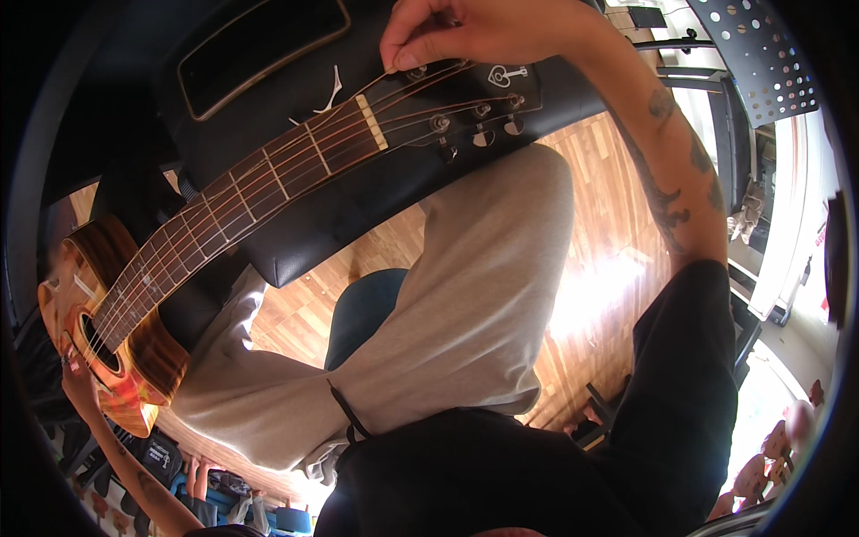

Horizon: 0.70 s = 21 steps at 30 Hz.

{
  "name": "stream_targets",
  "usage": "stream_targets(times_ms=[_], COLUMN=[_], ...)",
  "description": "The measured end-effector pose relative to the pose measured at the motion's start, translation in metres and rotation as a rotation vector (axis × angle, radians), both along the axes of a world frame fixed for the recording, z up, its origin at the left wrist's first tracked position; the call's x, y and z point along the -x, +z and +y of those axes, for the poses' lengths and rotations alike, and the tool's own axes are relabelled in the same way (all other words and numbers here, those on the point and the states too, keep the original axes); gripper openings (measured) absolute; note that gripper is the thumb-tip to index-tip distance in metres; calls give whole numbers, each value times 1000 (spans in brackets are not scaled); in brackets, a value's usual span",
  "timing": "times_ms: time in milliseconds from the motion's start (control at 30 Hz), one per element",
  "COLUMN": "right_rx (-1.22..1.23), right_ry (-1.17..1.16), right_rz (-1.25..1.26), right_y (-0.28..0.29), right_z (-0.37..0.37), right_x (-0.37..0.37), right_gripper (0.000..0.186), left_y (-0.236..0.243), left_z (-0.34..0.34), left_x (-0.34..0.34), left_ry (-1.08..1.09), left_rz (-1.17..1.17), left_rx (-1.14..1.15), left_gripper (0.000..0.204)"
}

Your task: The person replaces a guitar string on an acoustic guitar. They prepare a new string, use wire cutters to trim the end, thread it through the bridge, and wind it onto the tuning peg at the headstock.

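Observation:
An acoustic guitar (143,376) with a colourful wooden body lies at the left, its neck (224,210) reaching up to a black headstock (501,85) over a black padded surface. My right hand (429,40) is at the top of the headstock, thumb and fingertips pinched on what looks like a thin string. The tuning pegs (483,130) show along its lower side. My left hand (76,376) touches the strings near the sound hole; its fingers are small and hard to make out. A small white forked object (333,89) lies just above the neck.
My legs in beige trousers (474,286) span the middle over a wooden floor (582,179). A black padded surface (206,143) holds a dark framed rectangle (264,54). A perforated black panel (752,54) stands at upper right. Another person's legs (197,479) show at lower left.

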State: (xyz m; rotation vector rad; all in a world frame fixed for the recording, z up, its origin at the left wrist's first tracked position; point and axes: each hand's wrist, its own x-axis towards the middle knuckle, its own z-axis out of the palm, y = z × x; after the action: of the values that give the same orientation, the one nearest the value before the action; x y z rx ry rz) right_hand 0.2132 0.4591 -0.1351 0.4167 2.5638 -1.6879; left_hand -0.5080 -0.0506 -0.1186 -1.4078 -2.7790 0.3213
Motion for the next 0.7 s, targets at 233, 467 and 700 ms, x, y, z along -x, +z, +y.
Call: stream_targets(times_ms=[233,467,700], right_rx=[-47,-106,10], right_ry=[-170,-348,-261], right_rz=[-92,-160,-56], right_y=[0,8,-9], right_z=[-10,-28,-17], right_x=[-5,-6,-9], right_gripper=[14,14,10], left_y=[0,1,-1], left_z=[0,2,4], left_x=[-2,-11,-11], left_ry=[9,57,63], left_rz=[-10,-29,-5], left_rx=[-1,-13,2], left_gripper=[35,35,36])
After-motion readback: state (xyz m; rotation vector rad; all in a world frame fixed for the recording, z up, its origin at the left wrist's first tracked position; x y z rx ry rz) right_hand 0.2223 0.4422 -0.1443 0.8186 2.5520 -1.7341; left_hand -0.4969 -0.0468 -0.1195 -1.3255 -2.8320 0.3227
